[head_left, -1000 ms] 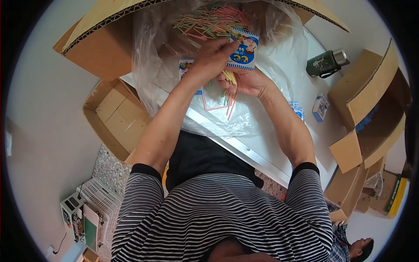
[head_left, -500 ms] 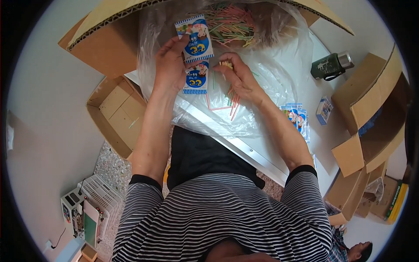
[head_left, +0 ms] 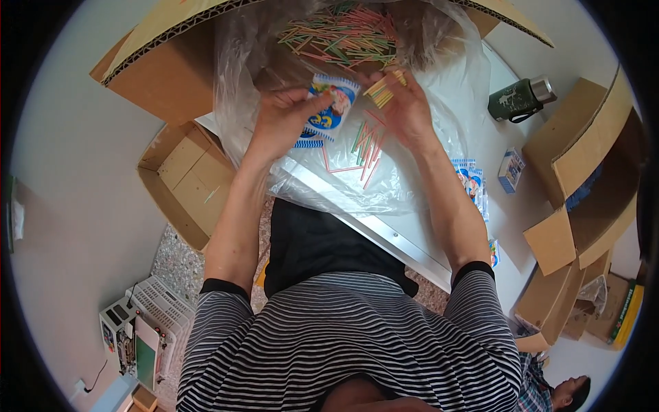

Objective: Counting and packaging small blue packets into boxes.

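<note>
My left hand pinches a small blue and white printed packet, tilted with its upper end toward the right. Behind it, another packet lies partly hidden, its striped end showing. In my right hand is a bundle of thin yellowish sticks, held just right of the packet and apart from it. Several loose pink and green sticks lie on clear plastic sheeting below the hands. A large heap of pink, green and yellow sticks lies farther off, in the plastic.
A cardboard box surrounds the far heap. A shallow carton stands at left. On the right are a dark green flask, a small box, more packets and open cartons. Another person is at lower right.
My left hand has lowered its packet and moved it right, tilting it. My right hand has moved right and slightly up, and the stick bundle now shows fully.
</note>
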Available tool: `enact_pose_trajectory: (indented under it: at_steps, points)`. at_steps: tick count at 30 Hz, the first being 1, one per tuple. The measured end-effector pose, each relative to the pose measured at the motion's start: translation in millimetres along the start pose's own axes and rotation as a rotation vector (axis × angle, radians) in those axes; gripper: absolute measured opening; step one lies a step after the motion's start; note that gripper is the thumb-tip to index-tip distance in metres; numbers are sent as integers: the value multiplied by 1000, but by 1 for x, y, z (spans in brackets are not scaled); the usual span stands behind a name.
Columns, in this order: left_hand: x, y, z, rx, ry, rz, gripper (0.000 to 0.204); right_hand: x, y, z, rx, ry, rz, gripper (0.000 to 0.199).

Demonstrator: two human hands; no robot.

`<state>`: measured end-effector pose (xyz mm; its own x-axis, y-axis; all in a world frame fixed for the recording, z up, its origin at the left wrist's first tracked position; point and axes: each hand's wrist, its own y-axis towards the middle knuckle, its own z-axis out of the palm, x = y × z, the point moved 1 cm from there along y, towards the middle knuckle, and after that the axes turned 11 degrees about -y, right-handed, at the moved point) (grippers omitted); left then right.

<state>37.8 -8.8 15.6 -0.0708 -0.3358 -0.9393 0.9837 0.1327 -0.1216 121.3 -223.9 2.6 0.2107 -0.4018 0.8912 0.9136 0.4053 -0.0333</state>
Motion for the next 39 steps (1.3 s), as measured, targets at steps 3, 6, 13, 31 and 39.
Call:
enact_pose_trajectory:
  at_steps: [3, 6, 13, 31, 39]
  points:
    - [2, -6, 5, 117, 109, -8, 22, 18, 4, 4, 172, 122, -168, 16]
    - [3, -10, 13, 188, 91, -13, 24, 34, -1, 18, 211, 129, -272, 16]
    - [10, -15, 25, 327, 34, -54, 27, 40, -11, 40, 303, 74, -379, 19]
    - [12, -17, 33, 277, 27, -34, 24, 22, -26, 37, 206, -51, -242, 19]
    - [20, -19, 44, 172, -126, 11, 23, 25, -27, 30, 242, -712, -210, 41]
